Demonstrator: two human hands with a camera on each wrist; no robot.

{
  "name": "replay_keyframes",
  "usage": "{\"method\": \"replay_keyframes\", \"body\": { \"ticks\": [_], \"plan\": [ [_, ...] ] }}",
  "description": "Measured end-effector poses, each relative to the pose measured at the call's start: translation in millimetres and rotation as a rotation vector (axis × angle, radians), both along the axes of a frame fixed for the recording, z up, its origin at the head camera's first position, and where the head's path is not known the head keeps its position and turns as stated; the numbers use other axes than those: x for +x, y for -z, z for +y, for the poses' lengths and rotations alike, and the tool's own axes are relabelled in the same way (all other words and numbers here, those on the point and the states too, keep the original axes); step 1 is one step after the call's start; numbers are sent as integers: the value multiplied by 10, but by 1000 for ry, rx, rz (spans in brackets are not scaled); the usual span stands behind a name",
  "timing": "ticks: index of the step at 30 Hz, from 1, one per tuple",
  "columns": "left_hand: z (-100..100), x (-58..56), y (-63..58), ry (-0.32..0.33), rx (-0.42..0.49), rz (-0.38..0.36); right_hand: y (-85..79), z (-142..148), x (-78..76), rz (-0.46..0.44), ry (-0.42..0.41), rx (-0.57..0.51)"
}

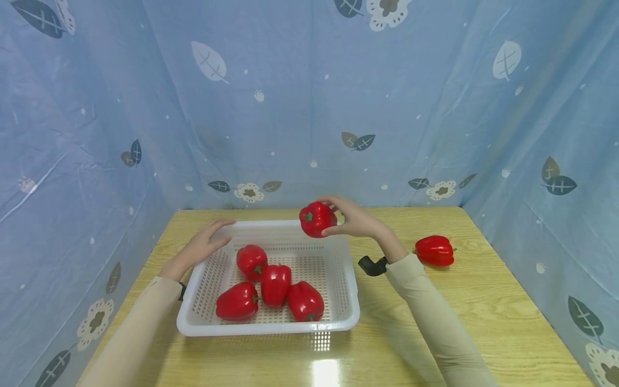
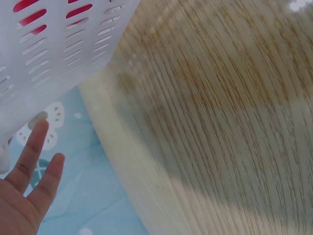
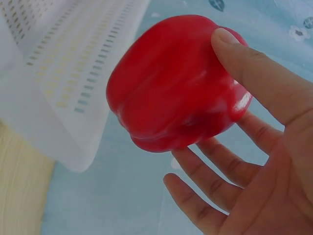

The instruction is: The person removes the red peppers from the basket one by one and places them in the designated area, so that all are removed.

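Observation:
My right hand [image 1: 355,217] grips a red bell pepper [image 1: 316,219] above the far right corner of a white plastic basket [image 1: 271,329]. In the right wrist view, thumb and fingers wrap the side of that pepper [image 3: 171,83]. Several more red bell peppers [image 1: 275,285] lie inside the basket, toward its near side. My left hand [image 1: 203,244] is at the basket's far left edge with fingers extended; whether it touches the rim, I cannot tell. The left wrist view shows this hand [image 2: 24,196] beside the slotted basket wall [image 2: 54,58], holding nothing.
Another red bell pepper [image 1: 434,251] lies on the wooden table [image 1: 483,312] to the right of the basket, beyond my right forearm. A blue patterned curtain [image 1: 309,107] hangs behind the table and along both sides.

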State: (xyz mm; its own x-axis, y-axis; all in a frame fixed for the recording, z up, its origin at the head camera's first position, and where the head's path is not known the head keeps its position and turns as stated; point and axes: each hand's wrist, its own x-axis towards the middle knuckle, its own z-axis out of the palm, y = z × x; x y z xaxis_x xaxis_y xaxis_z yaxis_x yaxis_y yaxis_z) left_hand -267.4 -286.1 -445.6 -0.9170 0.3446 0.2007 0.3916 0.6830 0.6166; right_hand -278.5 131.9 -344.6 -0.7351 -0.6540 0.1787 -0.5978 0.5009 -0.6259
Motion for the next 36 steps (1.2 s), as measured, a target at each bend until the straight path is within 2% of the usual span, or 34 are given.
{"method": "replay_keyframes", "body": {
  "ticks": [9, 20, 30, 36],
  "plan": [
    [13, 7, -6, -4, -5, -6, 39, 180, 32, 4, 63, -72],
    [6, -8, 11, 3, -7, 2, 113, 413, 86, 19, 168, -108],
    [0, 1, -1, 2, 0, 4, 214, 657, 122, -9, 281, -176],
    [-4, -1, 0, 8, 8, 6, 277, 799, 127, -28, 326, -175]
  ]
}}
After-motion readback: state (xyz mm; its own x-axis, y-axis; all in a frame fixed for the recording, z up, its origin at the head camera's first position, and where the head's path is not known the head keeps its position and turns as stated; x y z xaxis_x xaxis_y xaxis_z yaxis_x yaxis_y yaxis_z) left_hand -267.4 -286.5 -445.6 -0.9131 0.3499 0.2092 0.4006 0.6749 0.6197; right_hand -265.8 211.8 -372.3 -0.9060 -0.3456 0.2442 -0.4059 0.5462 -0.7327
